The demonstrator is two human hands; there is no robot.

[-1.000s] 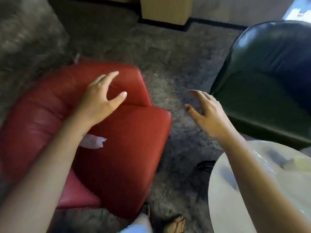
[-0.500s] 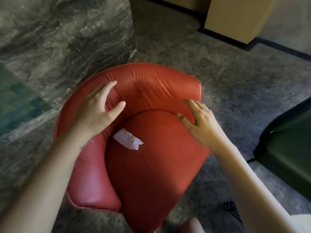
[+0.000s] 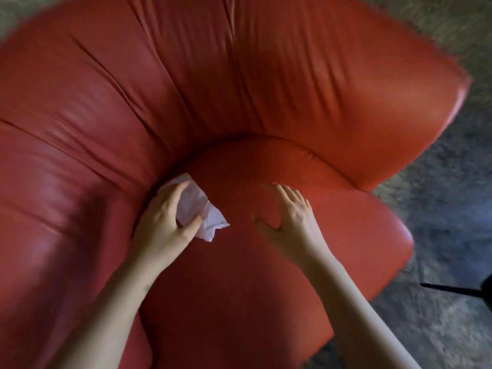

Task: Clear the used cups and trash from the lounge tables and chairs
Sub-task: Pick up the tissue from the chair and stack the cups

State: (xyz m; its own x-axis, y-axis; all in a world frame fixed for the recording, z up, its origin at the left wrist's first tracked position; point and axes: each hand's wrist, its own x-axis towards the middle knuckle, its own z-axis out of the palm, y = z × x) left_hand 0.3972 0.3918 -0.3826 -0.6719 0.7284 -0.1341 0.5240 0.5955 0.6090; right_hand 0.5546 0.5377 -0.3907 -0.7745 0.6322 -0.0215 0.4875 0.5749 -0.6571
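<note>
While left hand (image 3: pixel 162 222) gripped the tissue (image 3: pixel 195 205) at ten o'clock on the seat (image 3: pixel 239 302), right hand (image 3: pixel 290 217) lay spread; pickup begun, tissue apparently not yet cleared.

1 thin white paper napkin (image 3: pixel 202 209), crumpled and creased, its ragged lower corners sticking out loose toward the middle of the seat. Lies on the seat cushion of the red chair (image 3: pixel 292 75), with the upper end tucked at the seam where the cushion meets the padded back. Pinched between fingers and thumb of the left hand (image 3: pixel 159 225) and partly covered by it.
</note>
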